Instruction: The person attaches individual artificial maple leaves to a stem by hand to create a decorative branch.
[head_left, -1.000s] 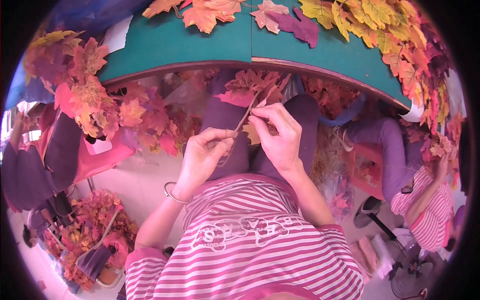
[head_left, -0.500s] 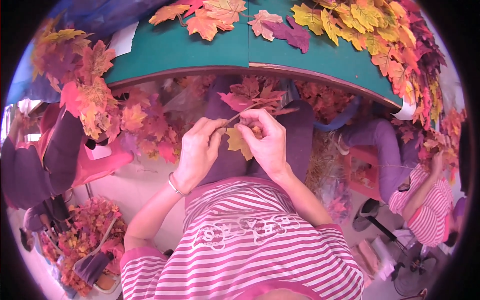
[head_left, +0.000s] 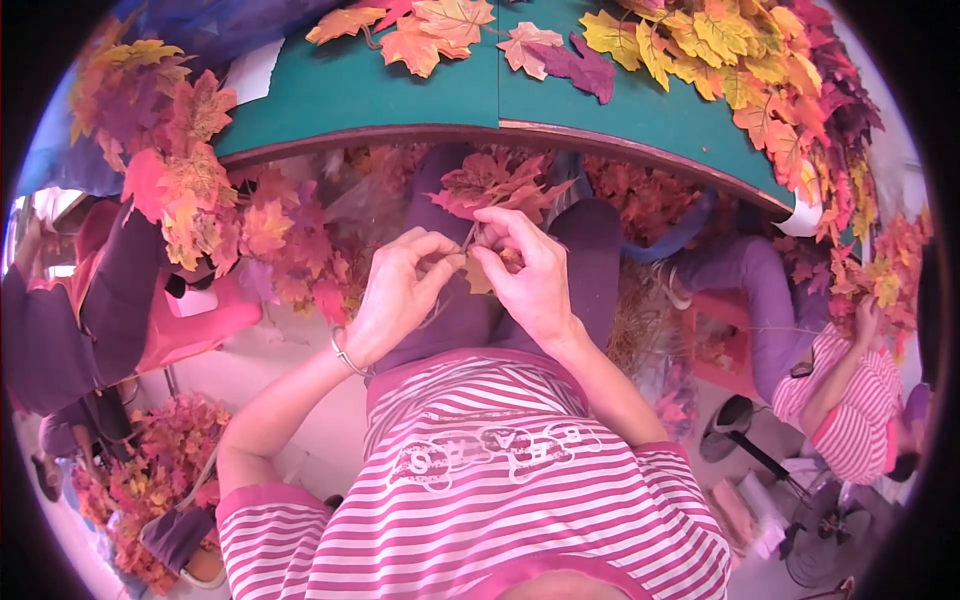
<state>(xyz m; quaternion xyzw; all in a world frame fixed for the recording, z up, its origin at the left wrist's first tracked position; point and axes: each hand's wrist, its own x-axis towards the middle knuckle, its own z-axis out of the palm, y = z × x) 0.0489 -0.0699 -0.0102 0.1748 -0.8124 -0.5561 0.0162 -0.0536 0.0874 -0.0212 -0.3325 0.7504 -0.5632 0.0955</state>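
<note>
Over my lap, my left hand point(head_left: 408, 292) is pinched closed on a thin brown stem, its thumb and fingertips together. My right hand point(head_left: 528, 275) grips the same stem close by, forefinger and thumb meeting around it. Red-orange artificial maple leaves point(head_left: 497, 183) spread just beyond my fingertips, above my knees. Part of a yellow maple leaf point(head_left: 477, 276) shows between my hands, mostly covered by my right thumb. Exactly how the stem winds between the fingertips is too small to make out.
A green table point(head_left: 370, 95) with a curved-looking edge lies ahead, bearing orange and yellow leaves point(head_left: 715, 40). Leaf garlands point(head_left: 195, 190) hang at its left end. Co-workers sit left and right; one wears a striped shirt point(head_left: 845, 400). A heap of leaves point(head_left: 150, 480) stands at lower left.
My hands have shifted around the stem, which now stands steeper between them. The red-orange leaves have tilted and spread nearer; less of the yellow leaf shows.
</note>
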